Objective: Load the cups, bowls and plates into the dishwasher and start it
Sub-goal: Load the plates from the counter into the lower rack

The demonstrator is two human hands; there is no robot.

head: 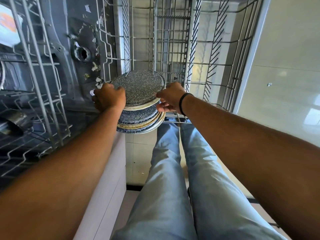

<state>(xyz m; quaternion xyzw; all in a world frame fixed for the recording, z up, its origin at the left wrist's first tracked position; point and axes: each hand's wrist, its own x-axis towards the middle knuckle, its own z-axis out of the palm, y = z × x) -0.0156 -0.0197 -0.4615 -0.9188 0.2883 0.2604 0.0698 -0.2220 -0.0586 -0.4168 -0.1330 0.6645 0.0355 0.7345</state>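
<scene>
Both hands are holding a stack of speckled plates (140,87) over the pulled-out lower rack (173,40): the left hand (109,97) is gripping its left edge, the right hand (170,97) is pinching the top plate's right rim.

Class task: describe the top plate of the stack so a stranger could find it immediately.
Start at the pulled-out wire dishwasher rack. At its near edge both hands hold a stack of plates. The top plate, pinched between left hand and right hand, shows a grey speckled face, unlike the cream-rimmed plate beneath.
</scene>
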